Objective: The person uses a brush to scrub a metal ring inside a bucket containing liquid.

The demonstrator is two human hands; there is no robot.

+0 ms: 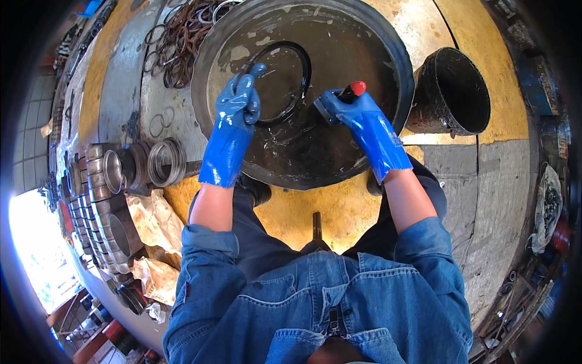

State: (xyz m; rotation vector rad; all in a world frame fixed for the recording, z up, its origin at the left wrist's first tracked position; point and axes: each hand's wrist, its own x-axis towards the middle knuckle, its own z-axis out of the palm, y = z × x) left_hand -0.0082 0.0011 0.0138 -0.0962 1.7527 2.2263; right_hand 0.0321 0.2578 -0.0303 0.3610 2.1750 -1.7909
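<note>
A large black ring (306, 70) is held over a wide round metal basin (202, 73) of murky liquid. Wrapped round its left side is my left hand (237, 100), in a wet blue rubber glove. My right hand (357, 115), gloved the same way, grips a brush (356, 89) by its black, red-tipped handle. The brush's lower end is dark and partly hidden by the glove; it is right of the ring and apart from it. Both hands are above the near half of the basin, which sits in front of my knees.
A black bucket (431, 91) lies tilted right of the basin. Many thin rings (182, 42) are heaped at the far left. Metal coils (167, 162), stacked metal cylinders (100, 188) and brown paper (154, 221) are at my left. A short post (317, 224) stands between my legs.
</note>
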